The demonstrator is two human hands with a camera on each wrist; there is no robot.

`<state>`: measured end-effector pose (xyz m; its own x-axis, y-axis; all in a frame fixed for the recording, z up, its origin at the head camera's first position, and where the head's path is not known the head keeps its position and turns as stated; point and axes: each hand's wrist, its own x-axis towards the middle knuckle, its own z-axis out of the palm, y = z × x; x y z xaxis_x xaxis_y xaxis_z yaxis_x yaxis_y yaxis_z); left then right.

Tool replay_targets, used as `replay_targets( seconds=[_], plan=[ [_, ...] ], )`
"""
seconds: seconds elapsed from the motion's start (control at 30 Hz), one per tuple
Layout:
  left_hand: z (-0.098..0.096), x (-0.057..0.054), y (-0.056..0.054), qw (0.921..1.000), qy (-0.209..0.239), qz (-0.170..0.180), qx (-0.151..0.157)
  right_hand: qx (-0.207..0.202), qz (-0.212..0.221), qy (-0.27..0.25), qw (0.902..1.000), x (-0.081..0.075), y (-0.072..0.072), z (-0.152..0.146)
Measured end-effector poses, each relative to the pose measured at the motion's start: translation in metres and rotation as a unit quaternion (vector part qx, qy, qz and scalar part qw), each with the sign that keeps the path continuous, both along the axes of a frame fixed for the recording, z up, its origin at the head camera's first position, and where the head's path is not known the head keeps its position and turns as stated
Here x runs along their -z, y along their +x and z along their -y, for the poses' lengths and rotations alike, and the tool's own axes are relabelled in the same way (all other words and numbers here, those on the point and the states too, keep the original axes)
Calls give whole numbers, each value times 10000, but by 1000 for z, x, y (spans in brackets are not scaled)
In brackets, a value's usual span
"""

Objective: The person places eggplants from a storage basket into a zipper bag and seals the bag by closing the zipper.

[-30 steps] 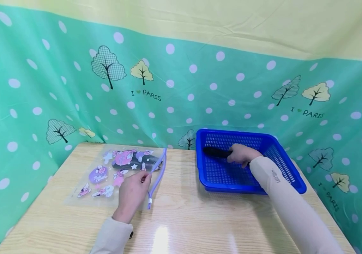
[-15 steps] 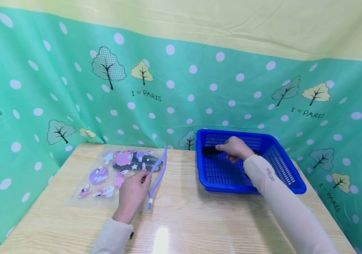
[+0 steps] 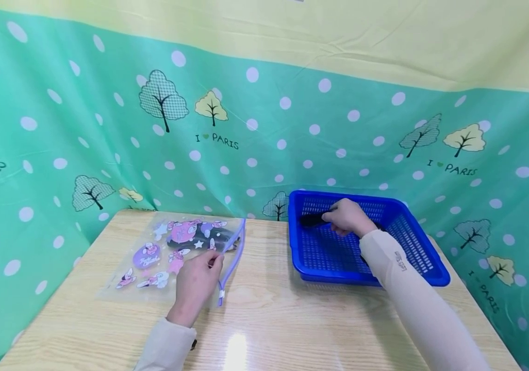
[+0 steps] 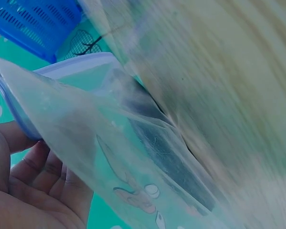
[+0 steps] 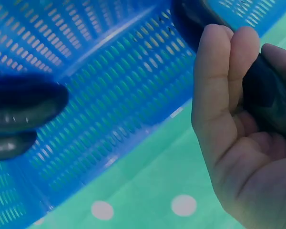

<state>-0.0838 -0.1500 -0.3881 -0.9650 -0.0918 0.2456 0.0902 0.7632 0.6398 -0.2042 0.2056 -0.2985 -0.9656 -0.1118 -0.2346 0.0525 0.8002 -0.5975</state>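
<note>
My left hand (image 3: 197, 281) pinches the purple zip edge of a clear printed zip bag (image 3: 127, 263) lying on the table. In the left wrist view the bag's mouth (image 4: 76, 61) gapes, and a long dark shape lies inside; it looks like an eggplant (image 3: 199, 241). At the right, my right hand (image 3: 349, 216) reaches into a blue plastic basket (image 3: 294, 252). Its fingers hold a long, glossy dark eggplant (image 5: 267, 98), whose end (image 3: 312, 220) sticks out toward the basket's left wall. Two more dark eggplant ends (image 5: 26, 105) show in the right wrist view.
The wooden table (image 3: 264, 319) runs between the bag and the basket. Behind them hangs a green dotted curtain (image 3: 255, 144), close to the basket's back rim. The bag's white slider (image 3: 221, 294) sits near the front end of the zip.
My right hand has shifted left along the eggplant in the basket and grips it nearer that side, then stays almost still. The left hand keeps its hold on the bag's edge.
</note>
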Motion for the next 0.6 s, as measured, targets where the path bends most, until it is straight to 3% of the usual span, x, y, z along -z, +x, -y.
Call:
replay_targets(
  seconds=[0.33, 0.6],
  plan=[
    [-1, 0, 0, 10000, 38, 59, -1, 71, -357, -240, 9991, -27, 25, -4],
    [0, 2, -1, 9999, 54, 105, 6, -202, -999, -610, 9929, -38, 70, 14]
  ],
)
